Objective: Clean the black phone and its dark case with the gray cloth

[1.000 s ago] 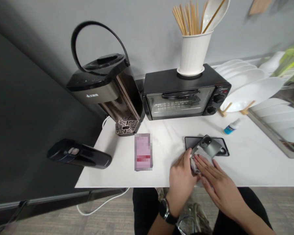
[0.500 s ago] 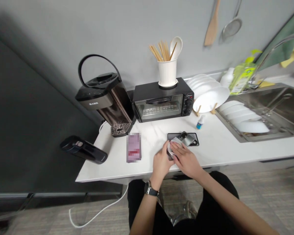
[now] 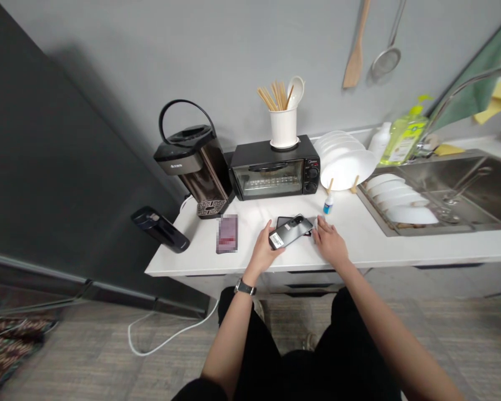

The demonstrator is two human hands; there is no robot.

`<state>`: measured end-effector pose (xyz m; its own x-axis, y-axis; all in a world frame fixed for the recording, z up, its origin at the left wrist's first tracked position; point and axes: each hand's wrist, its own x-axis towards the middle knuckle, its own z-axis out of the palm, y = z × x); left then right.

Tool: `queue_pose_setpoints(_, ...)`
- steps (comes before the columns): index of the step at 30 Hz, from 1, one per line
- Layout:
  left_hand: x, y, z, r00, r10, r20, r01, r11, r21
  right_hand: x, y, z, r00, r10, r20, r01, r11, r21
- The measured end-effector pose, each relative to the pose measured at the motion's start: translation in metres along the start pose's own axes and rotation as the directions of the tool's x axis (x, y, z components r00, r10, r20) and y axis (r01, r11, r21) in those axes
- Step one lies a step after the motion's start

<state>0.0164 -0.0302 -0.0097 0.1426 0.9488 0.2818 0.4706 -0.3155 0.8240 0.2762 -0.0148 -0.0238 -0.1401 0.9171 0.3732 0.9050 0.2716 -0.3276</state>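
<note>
My left hand (image 3: 264, 250) holds a dark grey phone (image 3: 293, 230) by its lower left end, its back with camera lenses and a white label facing up. Behind and partly under that phone, a dark flat tray or case (image 3: 282, 220) lies on the white counter (image 3: 250, 211). My right hand (image 3: 330, 243) is just right of the phone, its fingers closed on a light grey cloth (image 3: 319, 220) mostly hidden by them. A small bottle with a blue label (image 3: 328, 204) stands behind my right hand. A pixelated purple item (image 3: 227, 234) lies to the left.
A black toaster oven (image 3: 275, 170) carries a white chopstick holder (image 3: 284, 128). On the left are a water dispenser (image 3: 194, 167) and a dark thermos (image 3: 161, 229) at the counter's edge. White plates (image 3: 346, 167) and the sink (image 3: 476, 195) are on the right.
My hands have moved apart. The phone, mostly covered before, now shows in my left hand, while my right hand has shifted right with the cloth. The camera view has shifted too.
</note>
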Motion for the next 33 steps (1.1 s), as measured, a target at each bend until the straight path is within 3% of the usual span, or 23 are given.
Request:
queue_pose_setpoints(7,0.000,-0.007,-0.001,0.988,-0.133,-0.078,0.094,0.922,-0.375,0.002,0.002,0.001,1.000,0.007,0.013,-0.007,1.000,0.012)
queue_pose_setpoints(10,-0.002,-0.005,0.000,0.992,-0.120,-0.050,0.096,0.937,-0.336,0.003,0.003,0.001,0.998,0.054,-0.021,-0.052,0.993,0.105)
queue_pose_setpoints(13,-0.004,0.001,0.000,0.995,-0.099,0.012,0.099,0.974,-0.205,0.002,-0.002,-0.004,0.957,0.209,-0.201,-0.158,0.957,0.245)
queue_pose_setpoints(15,-0.006,0.005,0.000,0.997,-0.062,0.051,0.067,0.991,-0.118,-0.001,-0.013,-0.010,0.915,0.240,-0.323,-0.141,0.943,0.301)
queue_pose_setpoints(18,-0.009,0.011,0.000,0.996,0.000,0.092,0.004,0.999,-0.042,-0.006,-0.042,-0.017,0.930,0.075,-0.361,0.026,0.963,0.269)
queue_pose_setpoints(22,-0.011,0.010,0.000,0.993,0.036,0.115,-0.042,0.998,0.051,-0.011,-0.095,-0.013,0.946,-0.181,-0.269,0.220,0.968,0.124)
queue_pose_setpoints(26,-0.010,0.004,0.000,0.993,0.046,0.106,-0.061,0.988,0.140,-0.012,-0.131,-0.004,0.900,-0.413,-0.143,0.421,0.907,0.029)
queue_pose_setpoints(29,-0.011,0.003,0.000,0.994,0.058,0.098,-0.071,0.988,0.140,-0.008,-0.119,-0.006,0.894,-0.433,-0.112,0.428,0.901,-0.066)
queue_pose_setpoints(33,-0.013,0.006,-0.001,0.991,0.078,0.105,-0.087,0.993,0.084,0.001,-0.062,-0.021,0.957,-0.223,-0.186,0.193,0.967,-0.167)
